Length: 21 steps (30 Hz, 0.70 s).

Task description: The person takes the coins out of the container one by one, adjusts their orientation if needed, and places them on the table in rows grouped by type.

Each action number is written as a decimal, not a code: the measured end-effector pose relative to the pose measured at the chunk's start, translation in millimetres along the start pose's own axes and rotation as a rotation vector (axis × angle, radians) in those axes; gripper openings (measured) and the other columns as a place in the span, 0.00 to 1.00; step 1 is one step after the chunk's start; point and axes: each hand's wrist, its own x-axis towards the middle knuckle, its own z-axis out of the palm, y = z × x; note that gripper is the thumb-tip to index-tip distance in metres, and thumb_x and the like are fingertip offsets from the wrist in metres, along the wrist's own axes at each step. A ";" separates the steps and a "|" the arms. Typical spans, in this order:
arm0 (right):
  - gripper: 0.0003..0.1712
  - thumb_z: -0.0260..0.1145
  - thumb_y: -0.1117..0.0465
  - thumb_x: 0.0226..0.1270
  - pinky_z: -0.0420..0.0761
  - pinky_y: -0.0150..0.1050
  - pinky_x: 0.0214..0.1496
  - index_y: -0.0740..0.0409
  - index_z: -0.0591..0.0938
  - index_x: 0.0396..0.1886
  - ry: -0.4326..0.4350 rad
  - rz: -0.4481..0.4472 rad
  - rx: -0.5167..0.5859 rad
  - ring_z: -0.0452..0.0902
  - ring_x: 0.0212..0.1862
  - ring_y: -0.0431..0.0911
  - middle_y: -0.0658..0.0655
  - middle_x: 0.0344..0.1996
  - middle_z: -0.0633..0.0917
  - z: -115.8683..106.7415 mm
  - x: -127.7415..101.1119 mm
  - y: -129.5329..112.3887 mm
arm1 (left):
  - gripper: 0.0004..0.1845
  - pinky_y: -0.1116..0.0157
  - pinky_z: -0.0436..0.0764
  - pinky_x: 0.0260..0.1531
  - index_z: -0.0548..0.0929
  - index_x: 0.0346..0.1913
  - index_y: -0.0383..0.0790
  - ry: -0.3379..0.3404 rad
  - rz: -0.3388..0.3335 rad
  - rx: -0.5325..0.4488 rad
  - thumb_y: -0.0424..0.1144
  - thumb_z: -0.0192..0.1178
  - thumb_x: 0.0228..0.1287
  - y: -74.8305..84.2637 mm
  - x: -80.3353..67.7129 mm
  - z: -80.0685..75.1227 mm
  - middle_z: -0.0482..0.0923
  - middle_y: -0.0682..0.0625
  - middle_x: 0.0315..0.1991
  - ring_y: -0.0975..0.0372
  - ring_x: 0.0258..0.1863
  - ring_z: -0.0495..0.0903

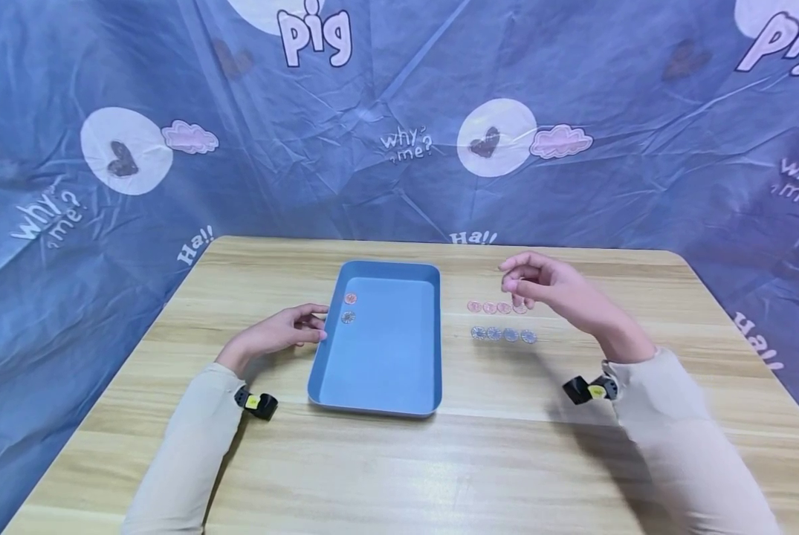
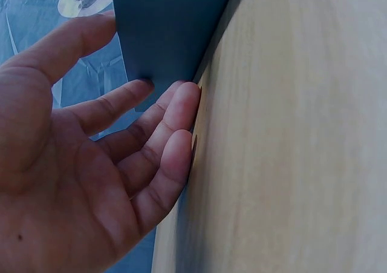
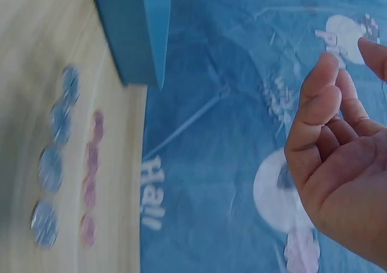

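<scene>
Left hand [image 1: 285, 332] rests flat on the tabletop [image 1: 399, 461], fingers relaxed, holding nothing, just beside the blue tray's [image 1: 375, 401] left wall. Right hand [image 1: 546, 286] hovers above the pink token row [image 1: 496, 307], fingers loosely curled, nothing visibly pinched. Blue token row [image 1: 503, 334] sits nearer. Tray holds one pink token [image 1: 350, 298] and one blue token [image 1: 348, 317] by its far-left corner.

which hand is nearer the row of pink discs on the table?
Right. The right hand hovers just above the row of pink discs, at its far end. The left hand rests by the blue tray, on its other side.
</scene>
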 end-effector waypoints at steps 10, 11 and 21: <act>0.19 0.61 0.63 0.69 0.77 0.33 0.34 0.66 0.72 0.56 -0.062 0.053 -0.070 0.77 0.32 0.42 0.51 0.35 0.81 38.6 49.4 -24.9 | 0.35 0.64 0.77 0.44 0.59 0.72 0.33 -0.003 -0.001 -0.007 0.44 0.59 0.68 0.2 1.1 -0.3 0.74 0.36 0.57 0.56 0.50 0.77; 0.19 0.61 0.62 0.69 0.77 0.33 0.33 0.65 0.73 0.56 -0.072 0.059 -0.071 0.77 0.32 0.42 0.51 0.35 0.80 42.3 53.5 -26.1 | 0.35 0.64 0.77 0.44 0.59 0.72 0.33 -0.005 0.001 -0.009 0.44 0.59 0.68 0.2 1.3 -0.2 0.74 0.36 0.57 0.56 0.50 0.77; 0.18 0.62 0.60 0.69 0.76 0.32 0.33 0.62 0.76 0.56 -0.115 0.076 -0.023 0.77 0.34 0.46 0.52 0.35 0.80 82.2 95.6 -25.3 | 0.35 0.63 0.78 0.43 0.59 0.72 0.32 -0.012 0.004 -0.019 0.42 0.58 0.68 0.5 0.1 -1.4 0.73 0.34 0.57 0.55 0.50 0.77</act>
